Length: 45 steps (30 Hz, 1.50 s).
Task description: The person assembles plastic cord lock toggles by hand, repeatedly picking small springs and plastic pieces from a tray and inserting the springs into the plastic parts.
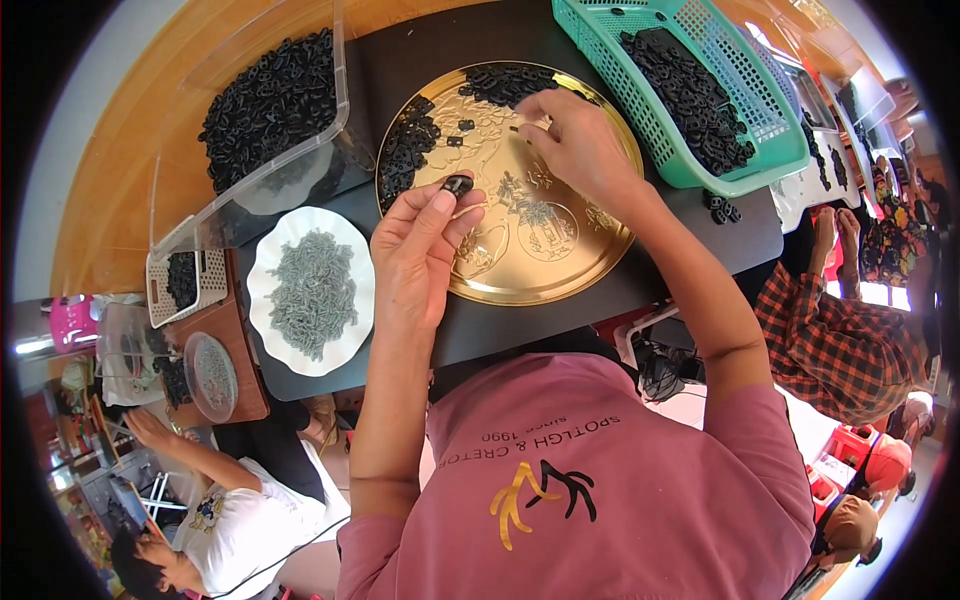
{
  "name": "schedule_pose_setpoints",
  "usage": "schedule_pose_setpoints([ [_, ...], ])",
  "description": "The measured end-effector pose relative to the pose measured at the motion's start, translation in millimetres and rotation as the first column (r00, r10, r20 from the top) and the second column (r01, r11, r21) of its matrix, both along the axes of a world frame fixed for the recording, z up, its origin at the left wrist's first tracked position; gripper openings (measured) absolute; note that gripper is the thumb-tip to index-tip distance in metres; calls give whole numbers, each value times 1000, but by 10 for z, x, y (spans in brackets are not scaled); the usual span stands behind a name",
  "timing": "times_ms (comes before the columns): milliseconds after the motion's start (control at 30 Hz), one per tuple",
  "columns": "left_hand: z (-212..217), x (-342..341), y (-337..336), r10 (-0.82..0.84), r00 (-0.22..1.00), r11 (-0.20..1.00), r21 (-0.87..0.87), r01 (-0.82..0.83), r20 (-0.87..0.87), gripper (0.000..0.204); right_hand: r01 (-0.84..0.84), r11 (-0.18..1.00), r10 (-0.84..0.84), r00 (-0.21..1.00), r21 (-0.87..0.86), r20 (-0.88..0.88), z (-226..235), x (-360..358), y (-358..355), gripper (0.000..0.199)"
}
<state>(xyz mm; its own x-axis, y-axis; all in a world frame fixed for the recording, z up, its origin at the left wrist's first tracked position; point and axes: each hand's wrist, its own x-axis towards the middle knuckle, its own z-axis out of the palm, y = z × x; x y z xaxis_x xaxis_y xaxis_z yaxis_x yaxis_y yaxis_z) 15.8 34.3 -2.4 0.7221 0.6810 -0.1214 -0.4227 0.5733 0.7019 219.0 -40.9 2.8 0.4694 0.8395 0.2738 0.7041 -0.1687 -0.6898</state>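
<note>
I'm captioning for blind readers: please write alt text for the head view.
A person's left hand holds a small black part; the right hand is over a gold tray between a white dish and a green basket.

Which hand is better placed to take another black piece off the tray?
Likely the right hand: it's over the golden tray near the far black pile, though whether it grips something is unclear. The left hand pinches a black piece.
</note>
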Motion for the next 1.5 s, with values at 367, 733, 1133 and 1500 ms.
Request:
schedule_pose_setpoints([
  [367,5,-18,-37,-3,997,999,-46,7,82,10,-305,909,341,936,282,-88,201,-443,-101,15],
  [733,-23,-14,-68,17,995,998,-63,-11,98,8,-312,900,274,948,304,160,135,-529,-103,15],
  [1133,99,-1,-175,2,997,990,141,-12,73,11,66,969,195,401,240,-895,166,-526,-199,22],
  [1500,36,12,-200,30,999,965,261,-25,-16,8,49,957,206,577,286,-791,147,-613,-287,23],
])
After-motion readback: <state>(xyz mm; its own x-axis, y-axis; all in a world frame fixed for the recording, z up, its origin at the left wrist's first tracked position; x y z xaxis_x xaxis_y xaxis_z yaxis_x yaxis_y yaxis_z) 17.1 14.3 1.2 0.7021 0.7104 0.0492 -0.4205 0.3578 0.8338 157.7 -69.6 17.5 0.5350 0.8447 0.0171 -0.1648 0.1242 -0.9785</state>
